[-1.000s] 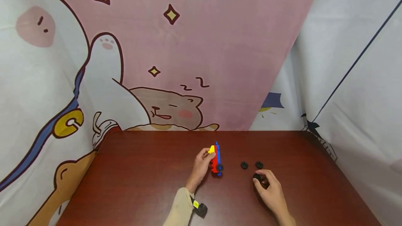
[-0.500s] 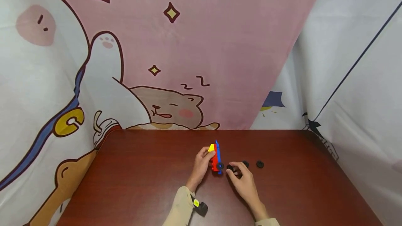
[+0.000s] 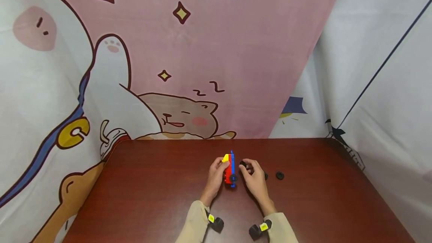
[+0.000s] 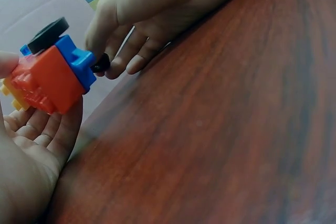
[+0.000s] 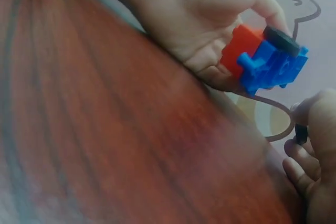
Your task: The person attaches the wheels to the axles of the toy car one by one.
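Observation:
My left hand [image 3: 215, 177] holds a toy building-block car [image 3: 227, 173] by its yellow-and-red side, thumb on top. Its blue base [image 5: 273, 66] faces right, with one black wheel [image 4: 48, 35] fitted near the end closer to me. Just right of the car, my right hand [image 3: 255, 178] pinches a loose black wheel [image 3: 242, 164] between thumb and fingertips. In the right wrist view that wheel [image 5: 301, 134] is seen edge-on, and a gap separates it from the car.
Two more black wheels lie on the table: one [image 3: 266, 176] partly hidden behind my right hand, another [image 3: 279, 175] farther right. The brown wooden table [image 3: 152, 186] meets a printed cartoon curtain [image 3: 253, 66] at its back edge.
My right hand has carried its wheel leftward past the loose wheels, then a little farther from me, beside the car. The left hand keeps its grip, nearly still.

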`<state>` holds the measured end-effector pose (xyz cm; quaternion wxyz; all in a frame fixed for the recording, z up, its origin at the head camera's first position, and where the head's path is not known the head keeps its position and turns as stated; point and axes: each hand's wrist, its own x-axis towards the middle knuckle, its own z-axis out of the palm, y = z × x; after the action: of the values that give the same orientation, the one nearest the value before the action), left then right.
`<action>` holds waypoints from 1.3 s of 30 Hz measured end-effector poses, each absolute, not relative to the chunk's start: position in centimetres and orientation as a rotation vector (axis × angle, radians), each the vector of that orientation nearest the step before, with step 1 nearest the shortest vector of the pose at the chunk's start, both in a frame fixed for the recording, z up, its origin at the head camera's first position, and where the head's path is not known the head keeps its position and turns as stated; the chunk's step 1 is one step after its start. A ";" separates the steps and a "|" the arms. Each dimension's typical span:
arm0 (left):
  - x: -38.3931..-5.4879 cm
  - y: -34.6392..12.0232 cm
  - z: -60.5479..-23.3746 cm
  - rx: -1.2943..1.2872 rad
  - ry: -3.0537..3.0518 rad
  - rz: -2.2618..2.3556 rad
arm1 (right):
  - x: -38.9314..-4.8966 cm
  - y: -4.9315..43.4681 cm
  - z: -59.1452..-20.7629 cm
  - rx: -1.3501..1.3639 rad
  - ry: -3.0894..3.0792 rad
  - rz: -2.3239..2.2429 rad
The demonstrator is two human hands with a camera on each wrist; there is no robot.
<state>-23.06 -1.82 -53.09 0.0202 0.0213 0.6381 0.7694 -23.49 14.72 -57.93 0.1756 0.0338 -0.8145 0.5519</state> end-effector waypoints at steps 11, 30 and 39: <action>-24.2 -1.6 -54.7 0.082 2.005 2.362 | -22.0 13.5 -54.2 0.085 -2.224 1.602; -23.6 -1.4 -54.0 0.102 2.095 2.336 | -22.0 13.6 -54.7 0.173 -1.948 1.833; -23.2 -1.6 -53.3 0.191 2.124 2.297 | -22.1 12.8 -55.5 0.040 -1.853 1.870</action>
<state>-23.18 -1.63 -53.25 0.0037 0.0610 0.6777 0.7328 -22.13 12.84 -55.51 0.2517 0.0147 -0.6811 0.6874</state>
